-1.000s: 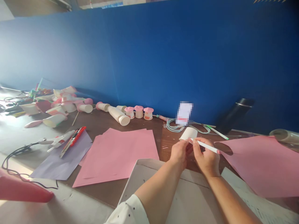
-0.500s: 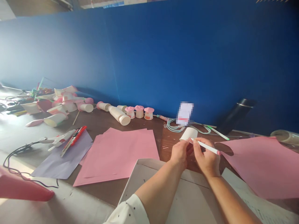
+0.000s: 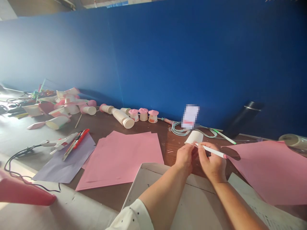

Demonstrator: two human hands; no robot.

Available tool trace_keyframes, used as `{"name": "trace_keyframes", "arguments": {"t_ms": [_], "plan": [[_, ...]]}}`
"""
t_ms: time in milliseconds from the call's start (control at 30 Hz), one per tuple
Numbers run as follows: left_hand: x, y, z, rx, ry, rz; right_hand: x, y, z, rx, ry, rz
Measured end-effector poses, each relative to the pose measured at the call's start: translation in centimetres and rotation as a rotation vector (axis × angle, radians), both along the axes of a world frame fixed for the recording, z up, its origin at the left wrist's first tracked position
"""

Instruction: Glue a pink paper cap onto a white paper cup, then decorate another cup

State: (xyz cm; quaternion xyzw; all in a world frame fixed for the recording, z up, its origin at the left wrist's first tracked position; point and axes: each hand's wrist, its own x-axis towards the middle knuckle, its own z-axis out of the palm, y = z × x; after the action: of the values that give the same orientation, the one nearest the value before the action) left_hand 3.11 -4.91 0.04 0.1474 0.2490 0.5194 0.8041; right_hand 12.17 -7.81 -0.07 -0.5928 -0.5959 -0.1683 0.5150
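We held the paper cup [image 3: 194, 136] on its side near the far edge of the table [image 3: 100, 127], right of the middle. Whether it rested on the table or just above it, we could not tell. The left hand [image 3: 184, 156] had its fingers closed round the cup's near end. The right hand [image 3: 212, 164] gripped the pen [image 3: 212, 150] in a writing hold, with the tip at the cup wall.

For a clean mark, in our judgement, the left hand should brace the cup so that it cannot roll. The right hand should rest its heel down and press lightly, since the thin wall would dent.

Containers:
- The cup's inside was hidden from us.
- The white box [image 3: 153, 179] at the near edge lay under both forearms, and its visible floor showed plain board.
- A stack of cups [image 3: 122, 118] lay on its side by the far edge, with three small pink-topped cups [image 3: 143, 114] just beside it.
- A dark flask [image 3: 242, 119] stood toward the far right corner, its contents hidden.
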Motion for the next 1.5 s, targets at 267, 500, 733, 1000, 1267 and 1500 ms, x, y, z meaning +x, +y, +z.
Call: {"name": "trace_keyframes", "arguments": {"t_ms": [267, 500, 733, 1000, 1267, 1500], "plan": [[0.04, -0.02, -0.08, 0.030, -0.008, -0.016, -0.10, 0.13, -0.02, -0.005, 0.034, -0.016], [0.17, 0.08, -0.32, 0.033, -0.009, -0.007, -0.08, 0.21, 0.00, 0.001, 0.025, -0.016], [0.14, 0.05, -0.16, 0.010, -0.017, -0.005, -0.07, 0.29, -0.04, -0.023, 0.063, -0.022], [0.00, -0.01, -0.06, 0.013, -0.023, 0.002, 0.04, 0.19, 0.09, -0.046, 0.067, -0.001], [-0.08, -0.04, 0.09, -0.014, 0.008, -0.002, 0.04, 0.00, 0.18, -0.063, 0.070, -0.010], [-0.13, -0.14, 0.30, 0.014, 0.010, 0.009, -0.09, -0.03, 0.21, -0.043, 0.054, -0.012]]}}
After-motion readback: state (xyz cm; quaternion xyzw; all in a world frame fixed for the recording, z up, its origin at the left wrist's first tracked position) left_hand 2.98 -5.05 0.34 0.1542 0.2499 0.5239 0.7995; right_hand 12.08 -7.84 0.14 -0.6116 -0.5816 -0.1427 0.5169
